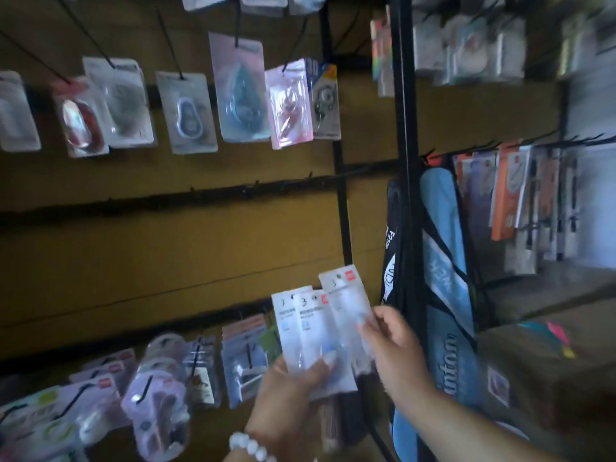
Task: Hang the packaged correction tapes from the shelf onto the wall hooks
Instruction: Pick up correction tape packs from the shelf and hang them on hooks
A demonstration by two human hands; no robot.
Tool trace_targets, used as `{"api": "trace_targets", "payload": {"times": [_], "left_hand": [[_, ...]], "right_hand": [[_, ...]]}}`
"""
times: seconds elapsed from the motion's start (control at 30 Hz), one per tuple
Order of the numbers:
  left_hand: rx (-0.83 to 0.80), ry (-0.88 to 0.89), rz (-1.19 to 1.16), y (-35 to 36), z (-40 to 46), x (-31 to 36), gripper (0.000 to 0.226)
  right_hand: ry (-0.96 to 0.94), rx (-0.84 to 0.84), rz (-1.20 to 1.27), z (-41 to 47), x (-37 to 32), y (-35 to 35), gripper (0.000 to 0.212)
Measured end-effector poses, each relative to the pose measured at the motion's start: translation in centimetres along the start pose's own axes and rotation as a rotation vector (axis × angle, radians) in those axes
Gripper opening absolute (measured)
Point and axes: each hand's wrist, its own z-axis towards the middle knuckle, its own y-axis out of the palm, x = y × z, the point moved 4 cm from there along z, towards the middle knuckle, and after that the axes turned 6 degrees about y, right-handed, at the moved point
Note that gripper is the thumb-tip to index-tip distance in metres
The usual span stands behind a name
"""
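Left hand [293,381] grips a fan of correction tape packs [310,331]; right hand [396,348] pinches the rightmost pack [346,301] below wall hooks [173,45].

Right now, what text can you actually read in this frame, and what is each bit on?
"3": handwritten on the top of the white packets held in the left hand.
"inton": on the blue racket bag, the start of the word cut off.
Printed lines on the packets and all hanging packs: too blurred to read.

Brown wall panel [166,255] w/ black hook rails [166,200]. Blister packs [240,91] hang on upper hooks, more packs [156,401] on bottom row; middle rail hooks bare.
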Motion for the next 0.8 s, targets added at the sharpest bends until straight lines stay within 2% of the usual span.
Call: {"api": "trace_targets", "payload": {"times": [0.13,0.23,0.47,0.6,0.8], "left_hand": [[-0.025,0.136,0.012,1.8,1.2,5.0,0.043],[-0.037,0.132,-0.015,2.4,1.5,6.2,0.045],[-0.034,0.056,-0.012,1.9,2.7,4.9,0.048],[-0.011,0.033,-0.013,1.4,3.2,4.4,0.054],[0.020,-0.004,-0.018,0.5,3.7,3.6,0.059]], "right_hand": [[-0.096,0.206,0.068,5.5,-6.6,-2.0,0.015],[-0.101,0.290,0.061,9.3,-10.0,-3.4,0.017],[-0.076,0.300,-0.090,14.2,-12.0,-3.8,0.024],[-0.026,0.273,-0.157,14.9,-11.3,-3.3,0.031],[-0.046,0.284,-0.197,15.3,-11.3,-2.4,0.040]]}}
